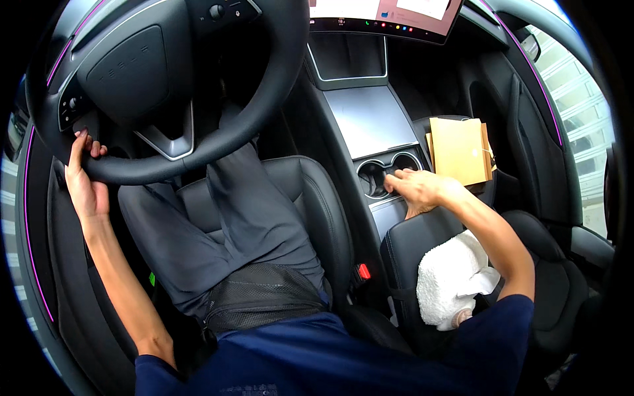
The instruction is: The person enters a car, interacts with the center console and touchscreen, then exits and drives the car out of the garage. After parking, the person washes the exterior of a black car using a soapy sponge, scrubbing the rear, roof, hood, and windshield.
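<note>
1. Seated in the driver's seat of a car, seen from above; dark grey trousers and a black mesh waist pouch [261, 297] in the lower middle of the view.
2. Left hand [84, 181] on the lower left rim of the round black leather steering wheel [165, 79]; fingers curled loosely around the rim, thumb pointing up along it, so gripping the wheel.
3. Right hand [419, 188] stretched across to the centre console, above the armrest's front edge and just beside the pair of round black cup holders [386, 173].
4. Right fingers held together and extended toward the rim of the nearer cup holder, fingertips at or touching it; nothing visibly grasped, hand partly open.
5. Smooth grey console lid [370, 119] ahead of the cup holders, running up toward the wide dashboard touchscreen [386, 16] at the top edge.
6. Flat tan cardboard folder [460, 150] lying on the black passenger seat, just beyond the right hand.
7. Fluffy white folded towel [452, 277] below the right forearm, resting between the armrest and the passenger seat cushion.
8. Red seat-belt buckle button [364, 271] beside the driver's seat, near the console's base.
</note>
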`<state>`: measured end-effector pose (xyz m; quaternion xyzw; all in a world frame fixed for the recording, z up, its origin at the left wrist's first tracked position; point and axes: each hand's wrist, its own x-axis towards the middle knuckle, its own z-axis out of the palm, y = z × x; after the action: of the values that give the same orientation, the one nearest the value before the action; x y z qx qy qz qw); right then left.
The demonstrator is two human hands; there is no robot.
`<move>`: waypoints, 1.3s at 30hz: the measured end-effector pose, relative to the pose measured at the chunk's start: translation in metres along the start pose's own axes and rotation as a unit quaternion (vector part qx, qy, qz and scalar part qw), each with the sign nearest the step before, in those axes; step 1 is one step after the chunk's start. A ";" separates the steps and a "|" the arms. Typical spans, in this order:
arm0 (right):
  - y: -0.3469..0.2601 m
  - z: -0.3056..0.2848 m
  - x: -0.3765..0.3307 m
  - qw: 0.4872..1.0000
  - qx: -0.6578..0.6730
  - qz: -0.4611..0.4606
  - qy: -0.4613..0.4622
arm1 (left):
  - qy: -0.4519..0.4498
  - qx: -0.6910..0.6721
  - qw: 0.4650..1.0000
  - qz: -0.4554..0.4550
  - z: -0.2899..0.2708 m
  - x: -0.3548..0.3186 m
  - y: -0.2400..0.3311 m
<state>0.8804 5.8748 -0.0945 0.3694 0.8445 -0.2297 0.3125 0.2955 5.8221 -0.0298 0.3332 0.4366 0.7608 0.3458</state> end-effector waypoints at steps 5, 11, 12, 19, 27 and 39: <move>-0.017 0.005 0.021 0.976 -0.199 0.012 -0.089 | 0.014 0.048 0.999 0.008 0.021 -0.009 0.001; -0.003 -0.001 0.016 0.990 -0.087 -0.111 -0.007 | 0.057 0.019 0.998 0.027 0.025 -0.012 0.003; -0.005 -0.006 0.013 0.993 -0.065 -0.102 -0.016 | 0.060 0.021 0.998 0.023 0.023 -0.014 -0.001; 0.002 -0.026 0.030 0.995 0.047 -0.087 -0.005 | 0.006 0.026 1.000 -0.009 -0.015 0.009 -0.003; 0.004 -0.013 0.020 0.993 0.056 -0.103 0.017 | -0.018 -0.003 1.000 0.013 -0.019 0.011 -0.007; 0.006 -0.013 0.014 0.997 0.053 -0.032 -0.036 | 0.151 0.276 0.946 0.073 0.097 -0.158 -0.075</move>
<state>0.8731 5.8934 -0.0962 0.3501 0.8306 -0.2973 0.3149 0.4767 5.7634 -0.0908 0.3277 0.6511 0.6752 0.1135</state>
